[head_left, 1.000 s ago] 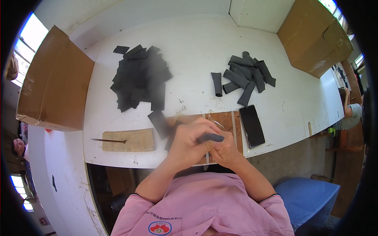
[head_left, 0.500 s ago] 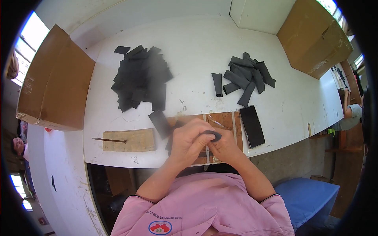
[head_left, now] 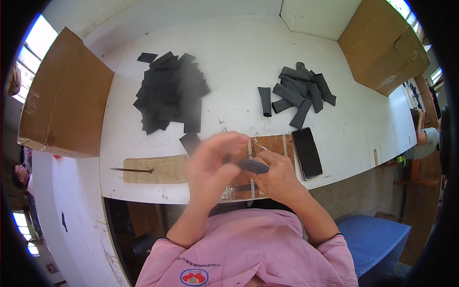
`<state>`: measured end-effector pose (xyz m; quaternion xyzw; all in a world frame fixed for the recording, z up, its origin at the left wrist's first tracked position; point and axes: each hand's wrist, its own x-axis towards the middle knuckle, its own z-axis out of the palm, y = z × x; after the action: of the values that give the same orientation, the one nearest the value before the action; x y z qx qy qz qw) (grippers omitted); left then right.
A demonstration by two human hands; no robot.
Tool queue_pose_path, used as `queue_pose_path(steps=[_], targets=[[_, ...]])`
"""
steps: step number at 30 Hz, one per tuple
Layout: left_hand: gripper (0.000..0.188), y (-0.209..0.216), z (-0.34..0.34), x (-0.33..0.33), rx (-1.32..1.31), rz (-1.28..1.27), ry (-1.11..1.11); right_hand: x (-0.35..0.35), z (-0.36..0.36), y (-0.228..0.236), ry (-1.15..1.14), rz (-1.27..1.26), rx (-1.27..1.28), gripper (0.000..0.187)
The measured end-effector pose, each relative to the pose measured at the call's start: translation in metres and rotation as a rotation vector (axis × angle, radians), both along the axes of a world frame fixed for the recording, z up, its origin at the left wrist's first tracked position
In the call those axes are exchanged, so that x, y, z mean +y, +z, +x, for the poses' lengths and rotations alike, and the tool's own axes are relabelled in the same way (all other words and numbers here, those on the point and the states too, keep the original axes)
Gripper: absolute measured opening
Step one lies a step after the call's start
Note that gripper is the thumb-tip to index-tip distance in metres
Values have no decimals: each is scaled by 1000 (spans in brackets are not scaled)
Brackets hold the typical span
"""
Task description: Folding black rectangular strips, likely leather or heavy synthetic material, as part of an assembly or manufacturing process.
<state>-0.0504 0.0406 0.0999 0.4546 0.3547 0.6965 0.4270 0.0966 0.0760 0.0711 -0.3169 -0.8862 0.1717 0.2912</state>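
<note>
Both my hands meet over the near edge of the white table (head_left: 239, 57). A small dark rolled piece (head_left: 253, 166) sits between them: my right hand (head_left: 277, 179) grips its right end while the fingers of my left hand (head_left: 210, 165) close on its left end. Under my hands lies a brown wooden board (head_left: 275, 143). A flat black piece (head_left: 190, 142) rests just beyond my left hand.
A heap of flat black pieces (head_left: 169, 93) lies at the far left, a pile of rolled black tubes (head_left: 299, 91) at the far right. A black phone (head_left: 307, 153) lies right of the board. A thin tool (head_left: 131, 170) rests on a cardboard slab (head_left: 162, 170). Cardboard boxes (head_left: 62, 115) flank the table.
My left hand has lifted slightly and spread over the dark piece; my right hand stays on it in about the same place.
</note>
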Motion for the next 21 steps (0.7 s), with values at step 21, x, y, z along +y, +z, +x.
queue_pose_path(steps=[21], targets=[[8,-34,-16,-16,133,-95,143,-3,0,-8,41,-31,42,20]])
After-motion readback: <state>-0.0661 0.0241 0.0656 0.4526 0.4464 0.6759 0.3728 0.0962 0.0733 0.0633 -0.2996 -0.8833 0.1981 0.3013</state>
